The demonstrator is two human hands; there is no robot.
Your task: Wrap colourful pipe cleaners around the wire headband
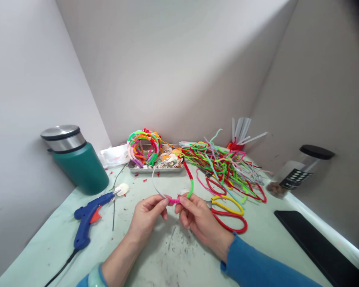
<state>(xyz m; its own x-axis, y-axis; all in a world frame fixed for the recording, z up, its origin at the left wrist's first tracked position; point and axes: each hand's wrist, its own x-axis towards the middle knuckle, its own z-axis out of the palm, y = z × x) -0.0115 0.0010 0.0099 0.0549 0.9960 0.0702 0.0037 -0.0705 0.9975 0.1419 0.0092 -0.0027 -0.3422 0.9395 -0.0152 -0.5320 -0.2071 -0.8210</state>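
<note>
Between my two hands is a thin headband (154, 180), its curved ends pointing away from me. Red, green and pink pipe cleaner (192, 187) covers its right arm and part of the middle, while the left arm is bare and pale. My left hand (152, 209) pinches the band where the pink wrapping meets the bare part. Thumb and fingers of my right hand (194, 211) grip it near the change from pink to green. Just right of that hand lie large scissors (230, 213) with one yellow and one red handle loop. A white shell (184, 192) shows partly behind my right fingers.
A blue glue gun (88, 219) lies left, near a shell (123, 189) and a green flask (83, 167). Behind are a metal tray (155, 170) with shells, wrapped headbands (145, 147) and a pipe cleaner pile (221, 159). Right: a jar (296, 175) and black slab (314, 243).
</note>
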